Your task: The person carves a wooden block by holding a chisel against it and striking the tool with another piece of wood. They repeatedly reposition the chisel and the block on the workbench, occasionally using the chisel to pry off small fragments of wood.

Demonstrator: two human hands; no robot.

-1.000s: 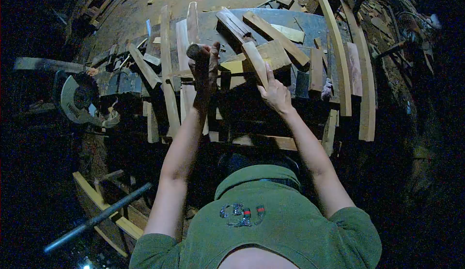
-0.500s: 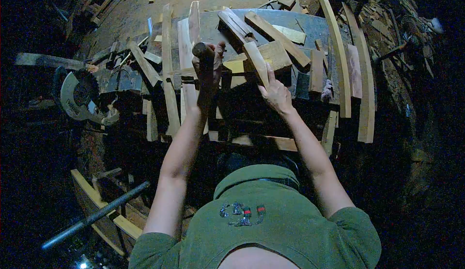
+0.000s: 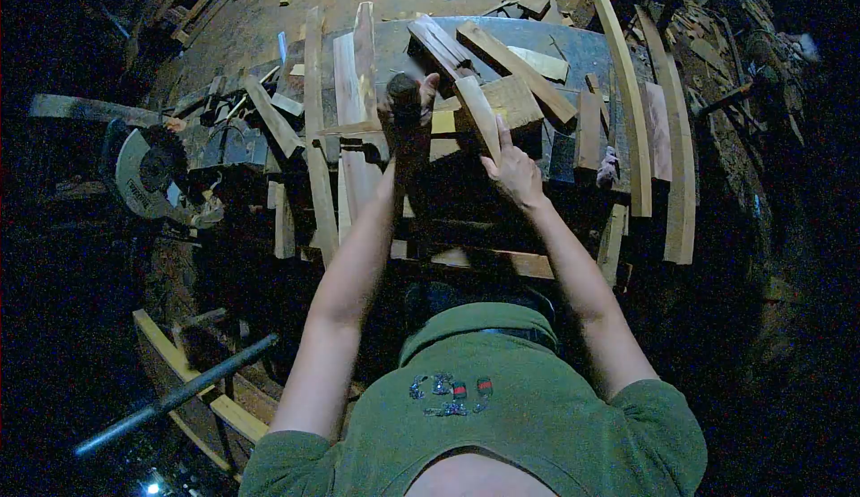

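Observation:
My left hand (image 3: 429,96) is closed round a thick, dark, round-ended club (image 3: 405,94), whose lower part is lost in shadow. In my right hand (image 3: 517,173) is the near end of a pale wood strip (image 3: 477,106), the index finger stretched along its side. The strip slants away from me over a wider wood block (image 3: 512,101). A weathered wood piece (image 3: 440,40) lies just past its far end. A small yellow patch (image 3: 443,122) shows between my hands. What lies beneath the club is too dark to make out.
Long boards (image 3: 315,121) lie on the left of the bench (image 3: 578,45), with more long strips (image 3: 624,103) at the right. A circular saw (image 3: 143,175) stands far left. A metal pipe (image 3: 179,394) crosses the lower left. Scraps (image 3: 703,49) are piled at the right.
My left hand and the club have shifted right, closer to the wood strip. My right hand holds the strip in nearly the same place.

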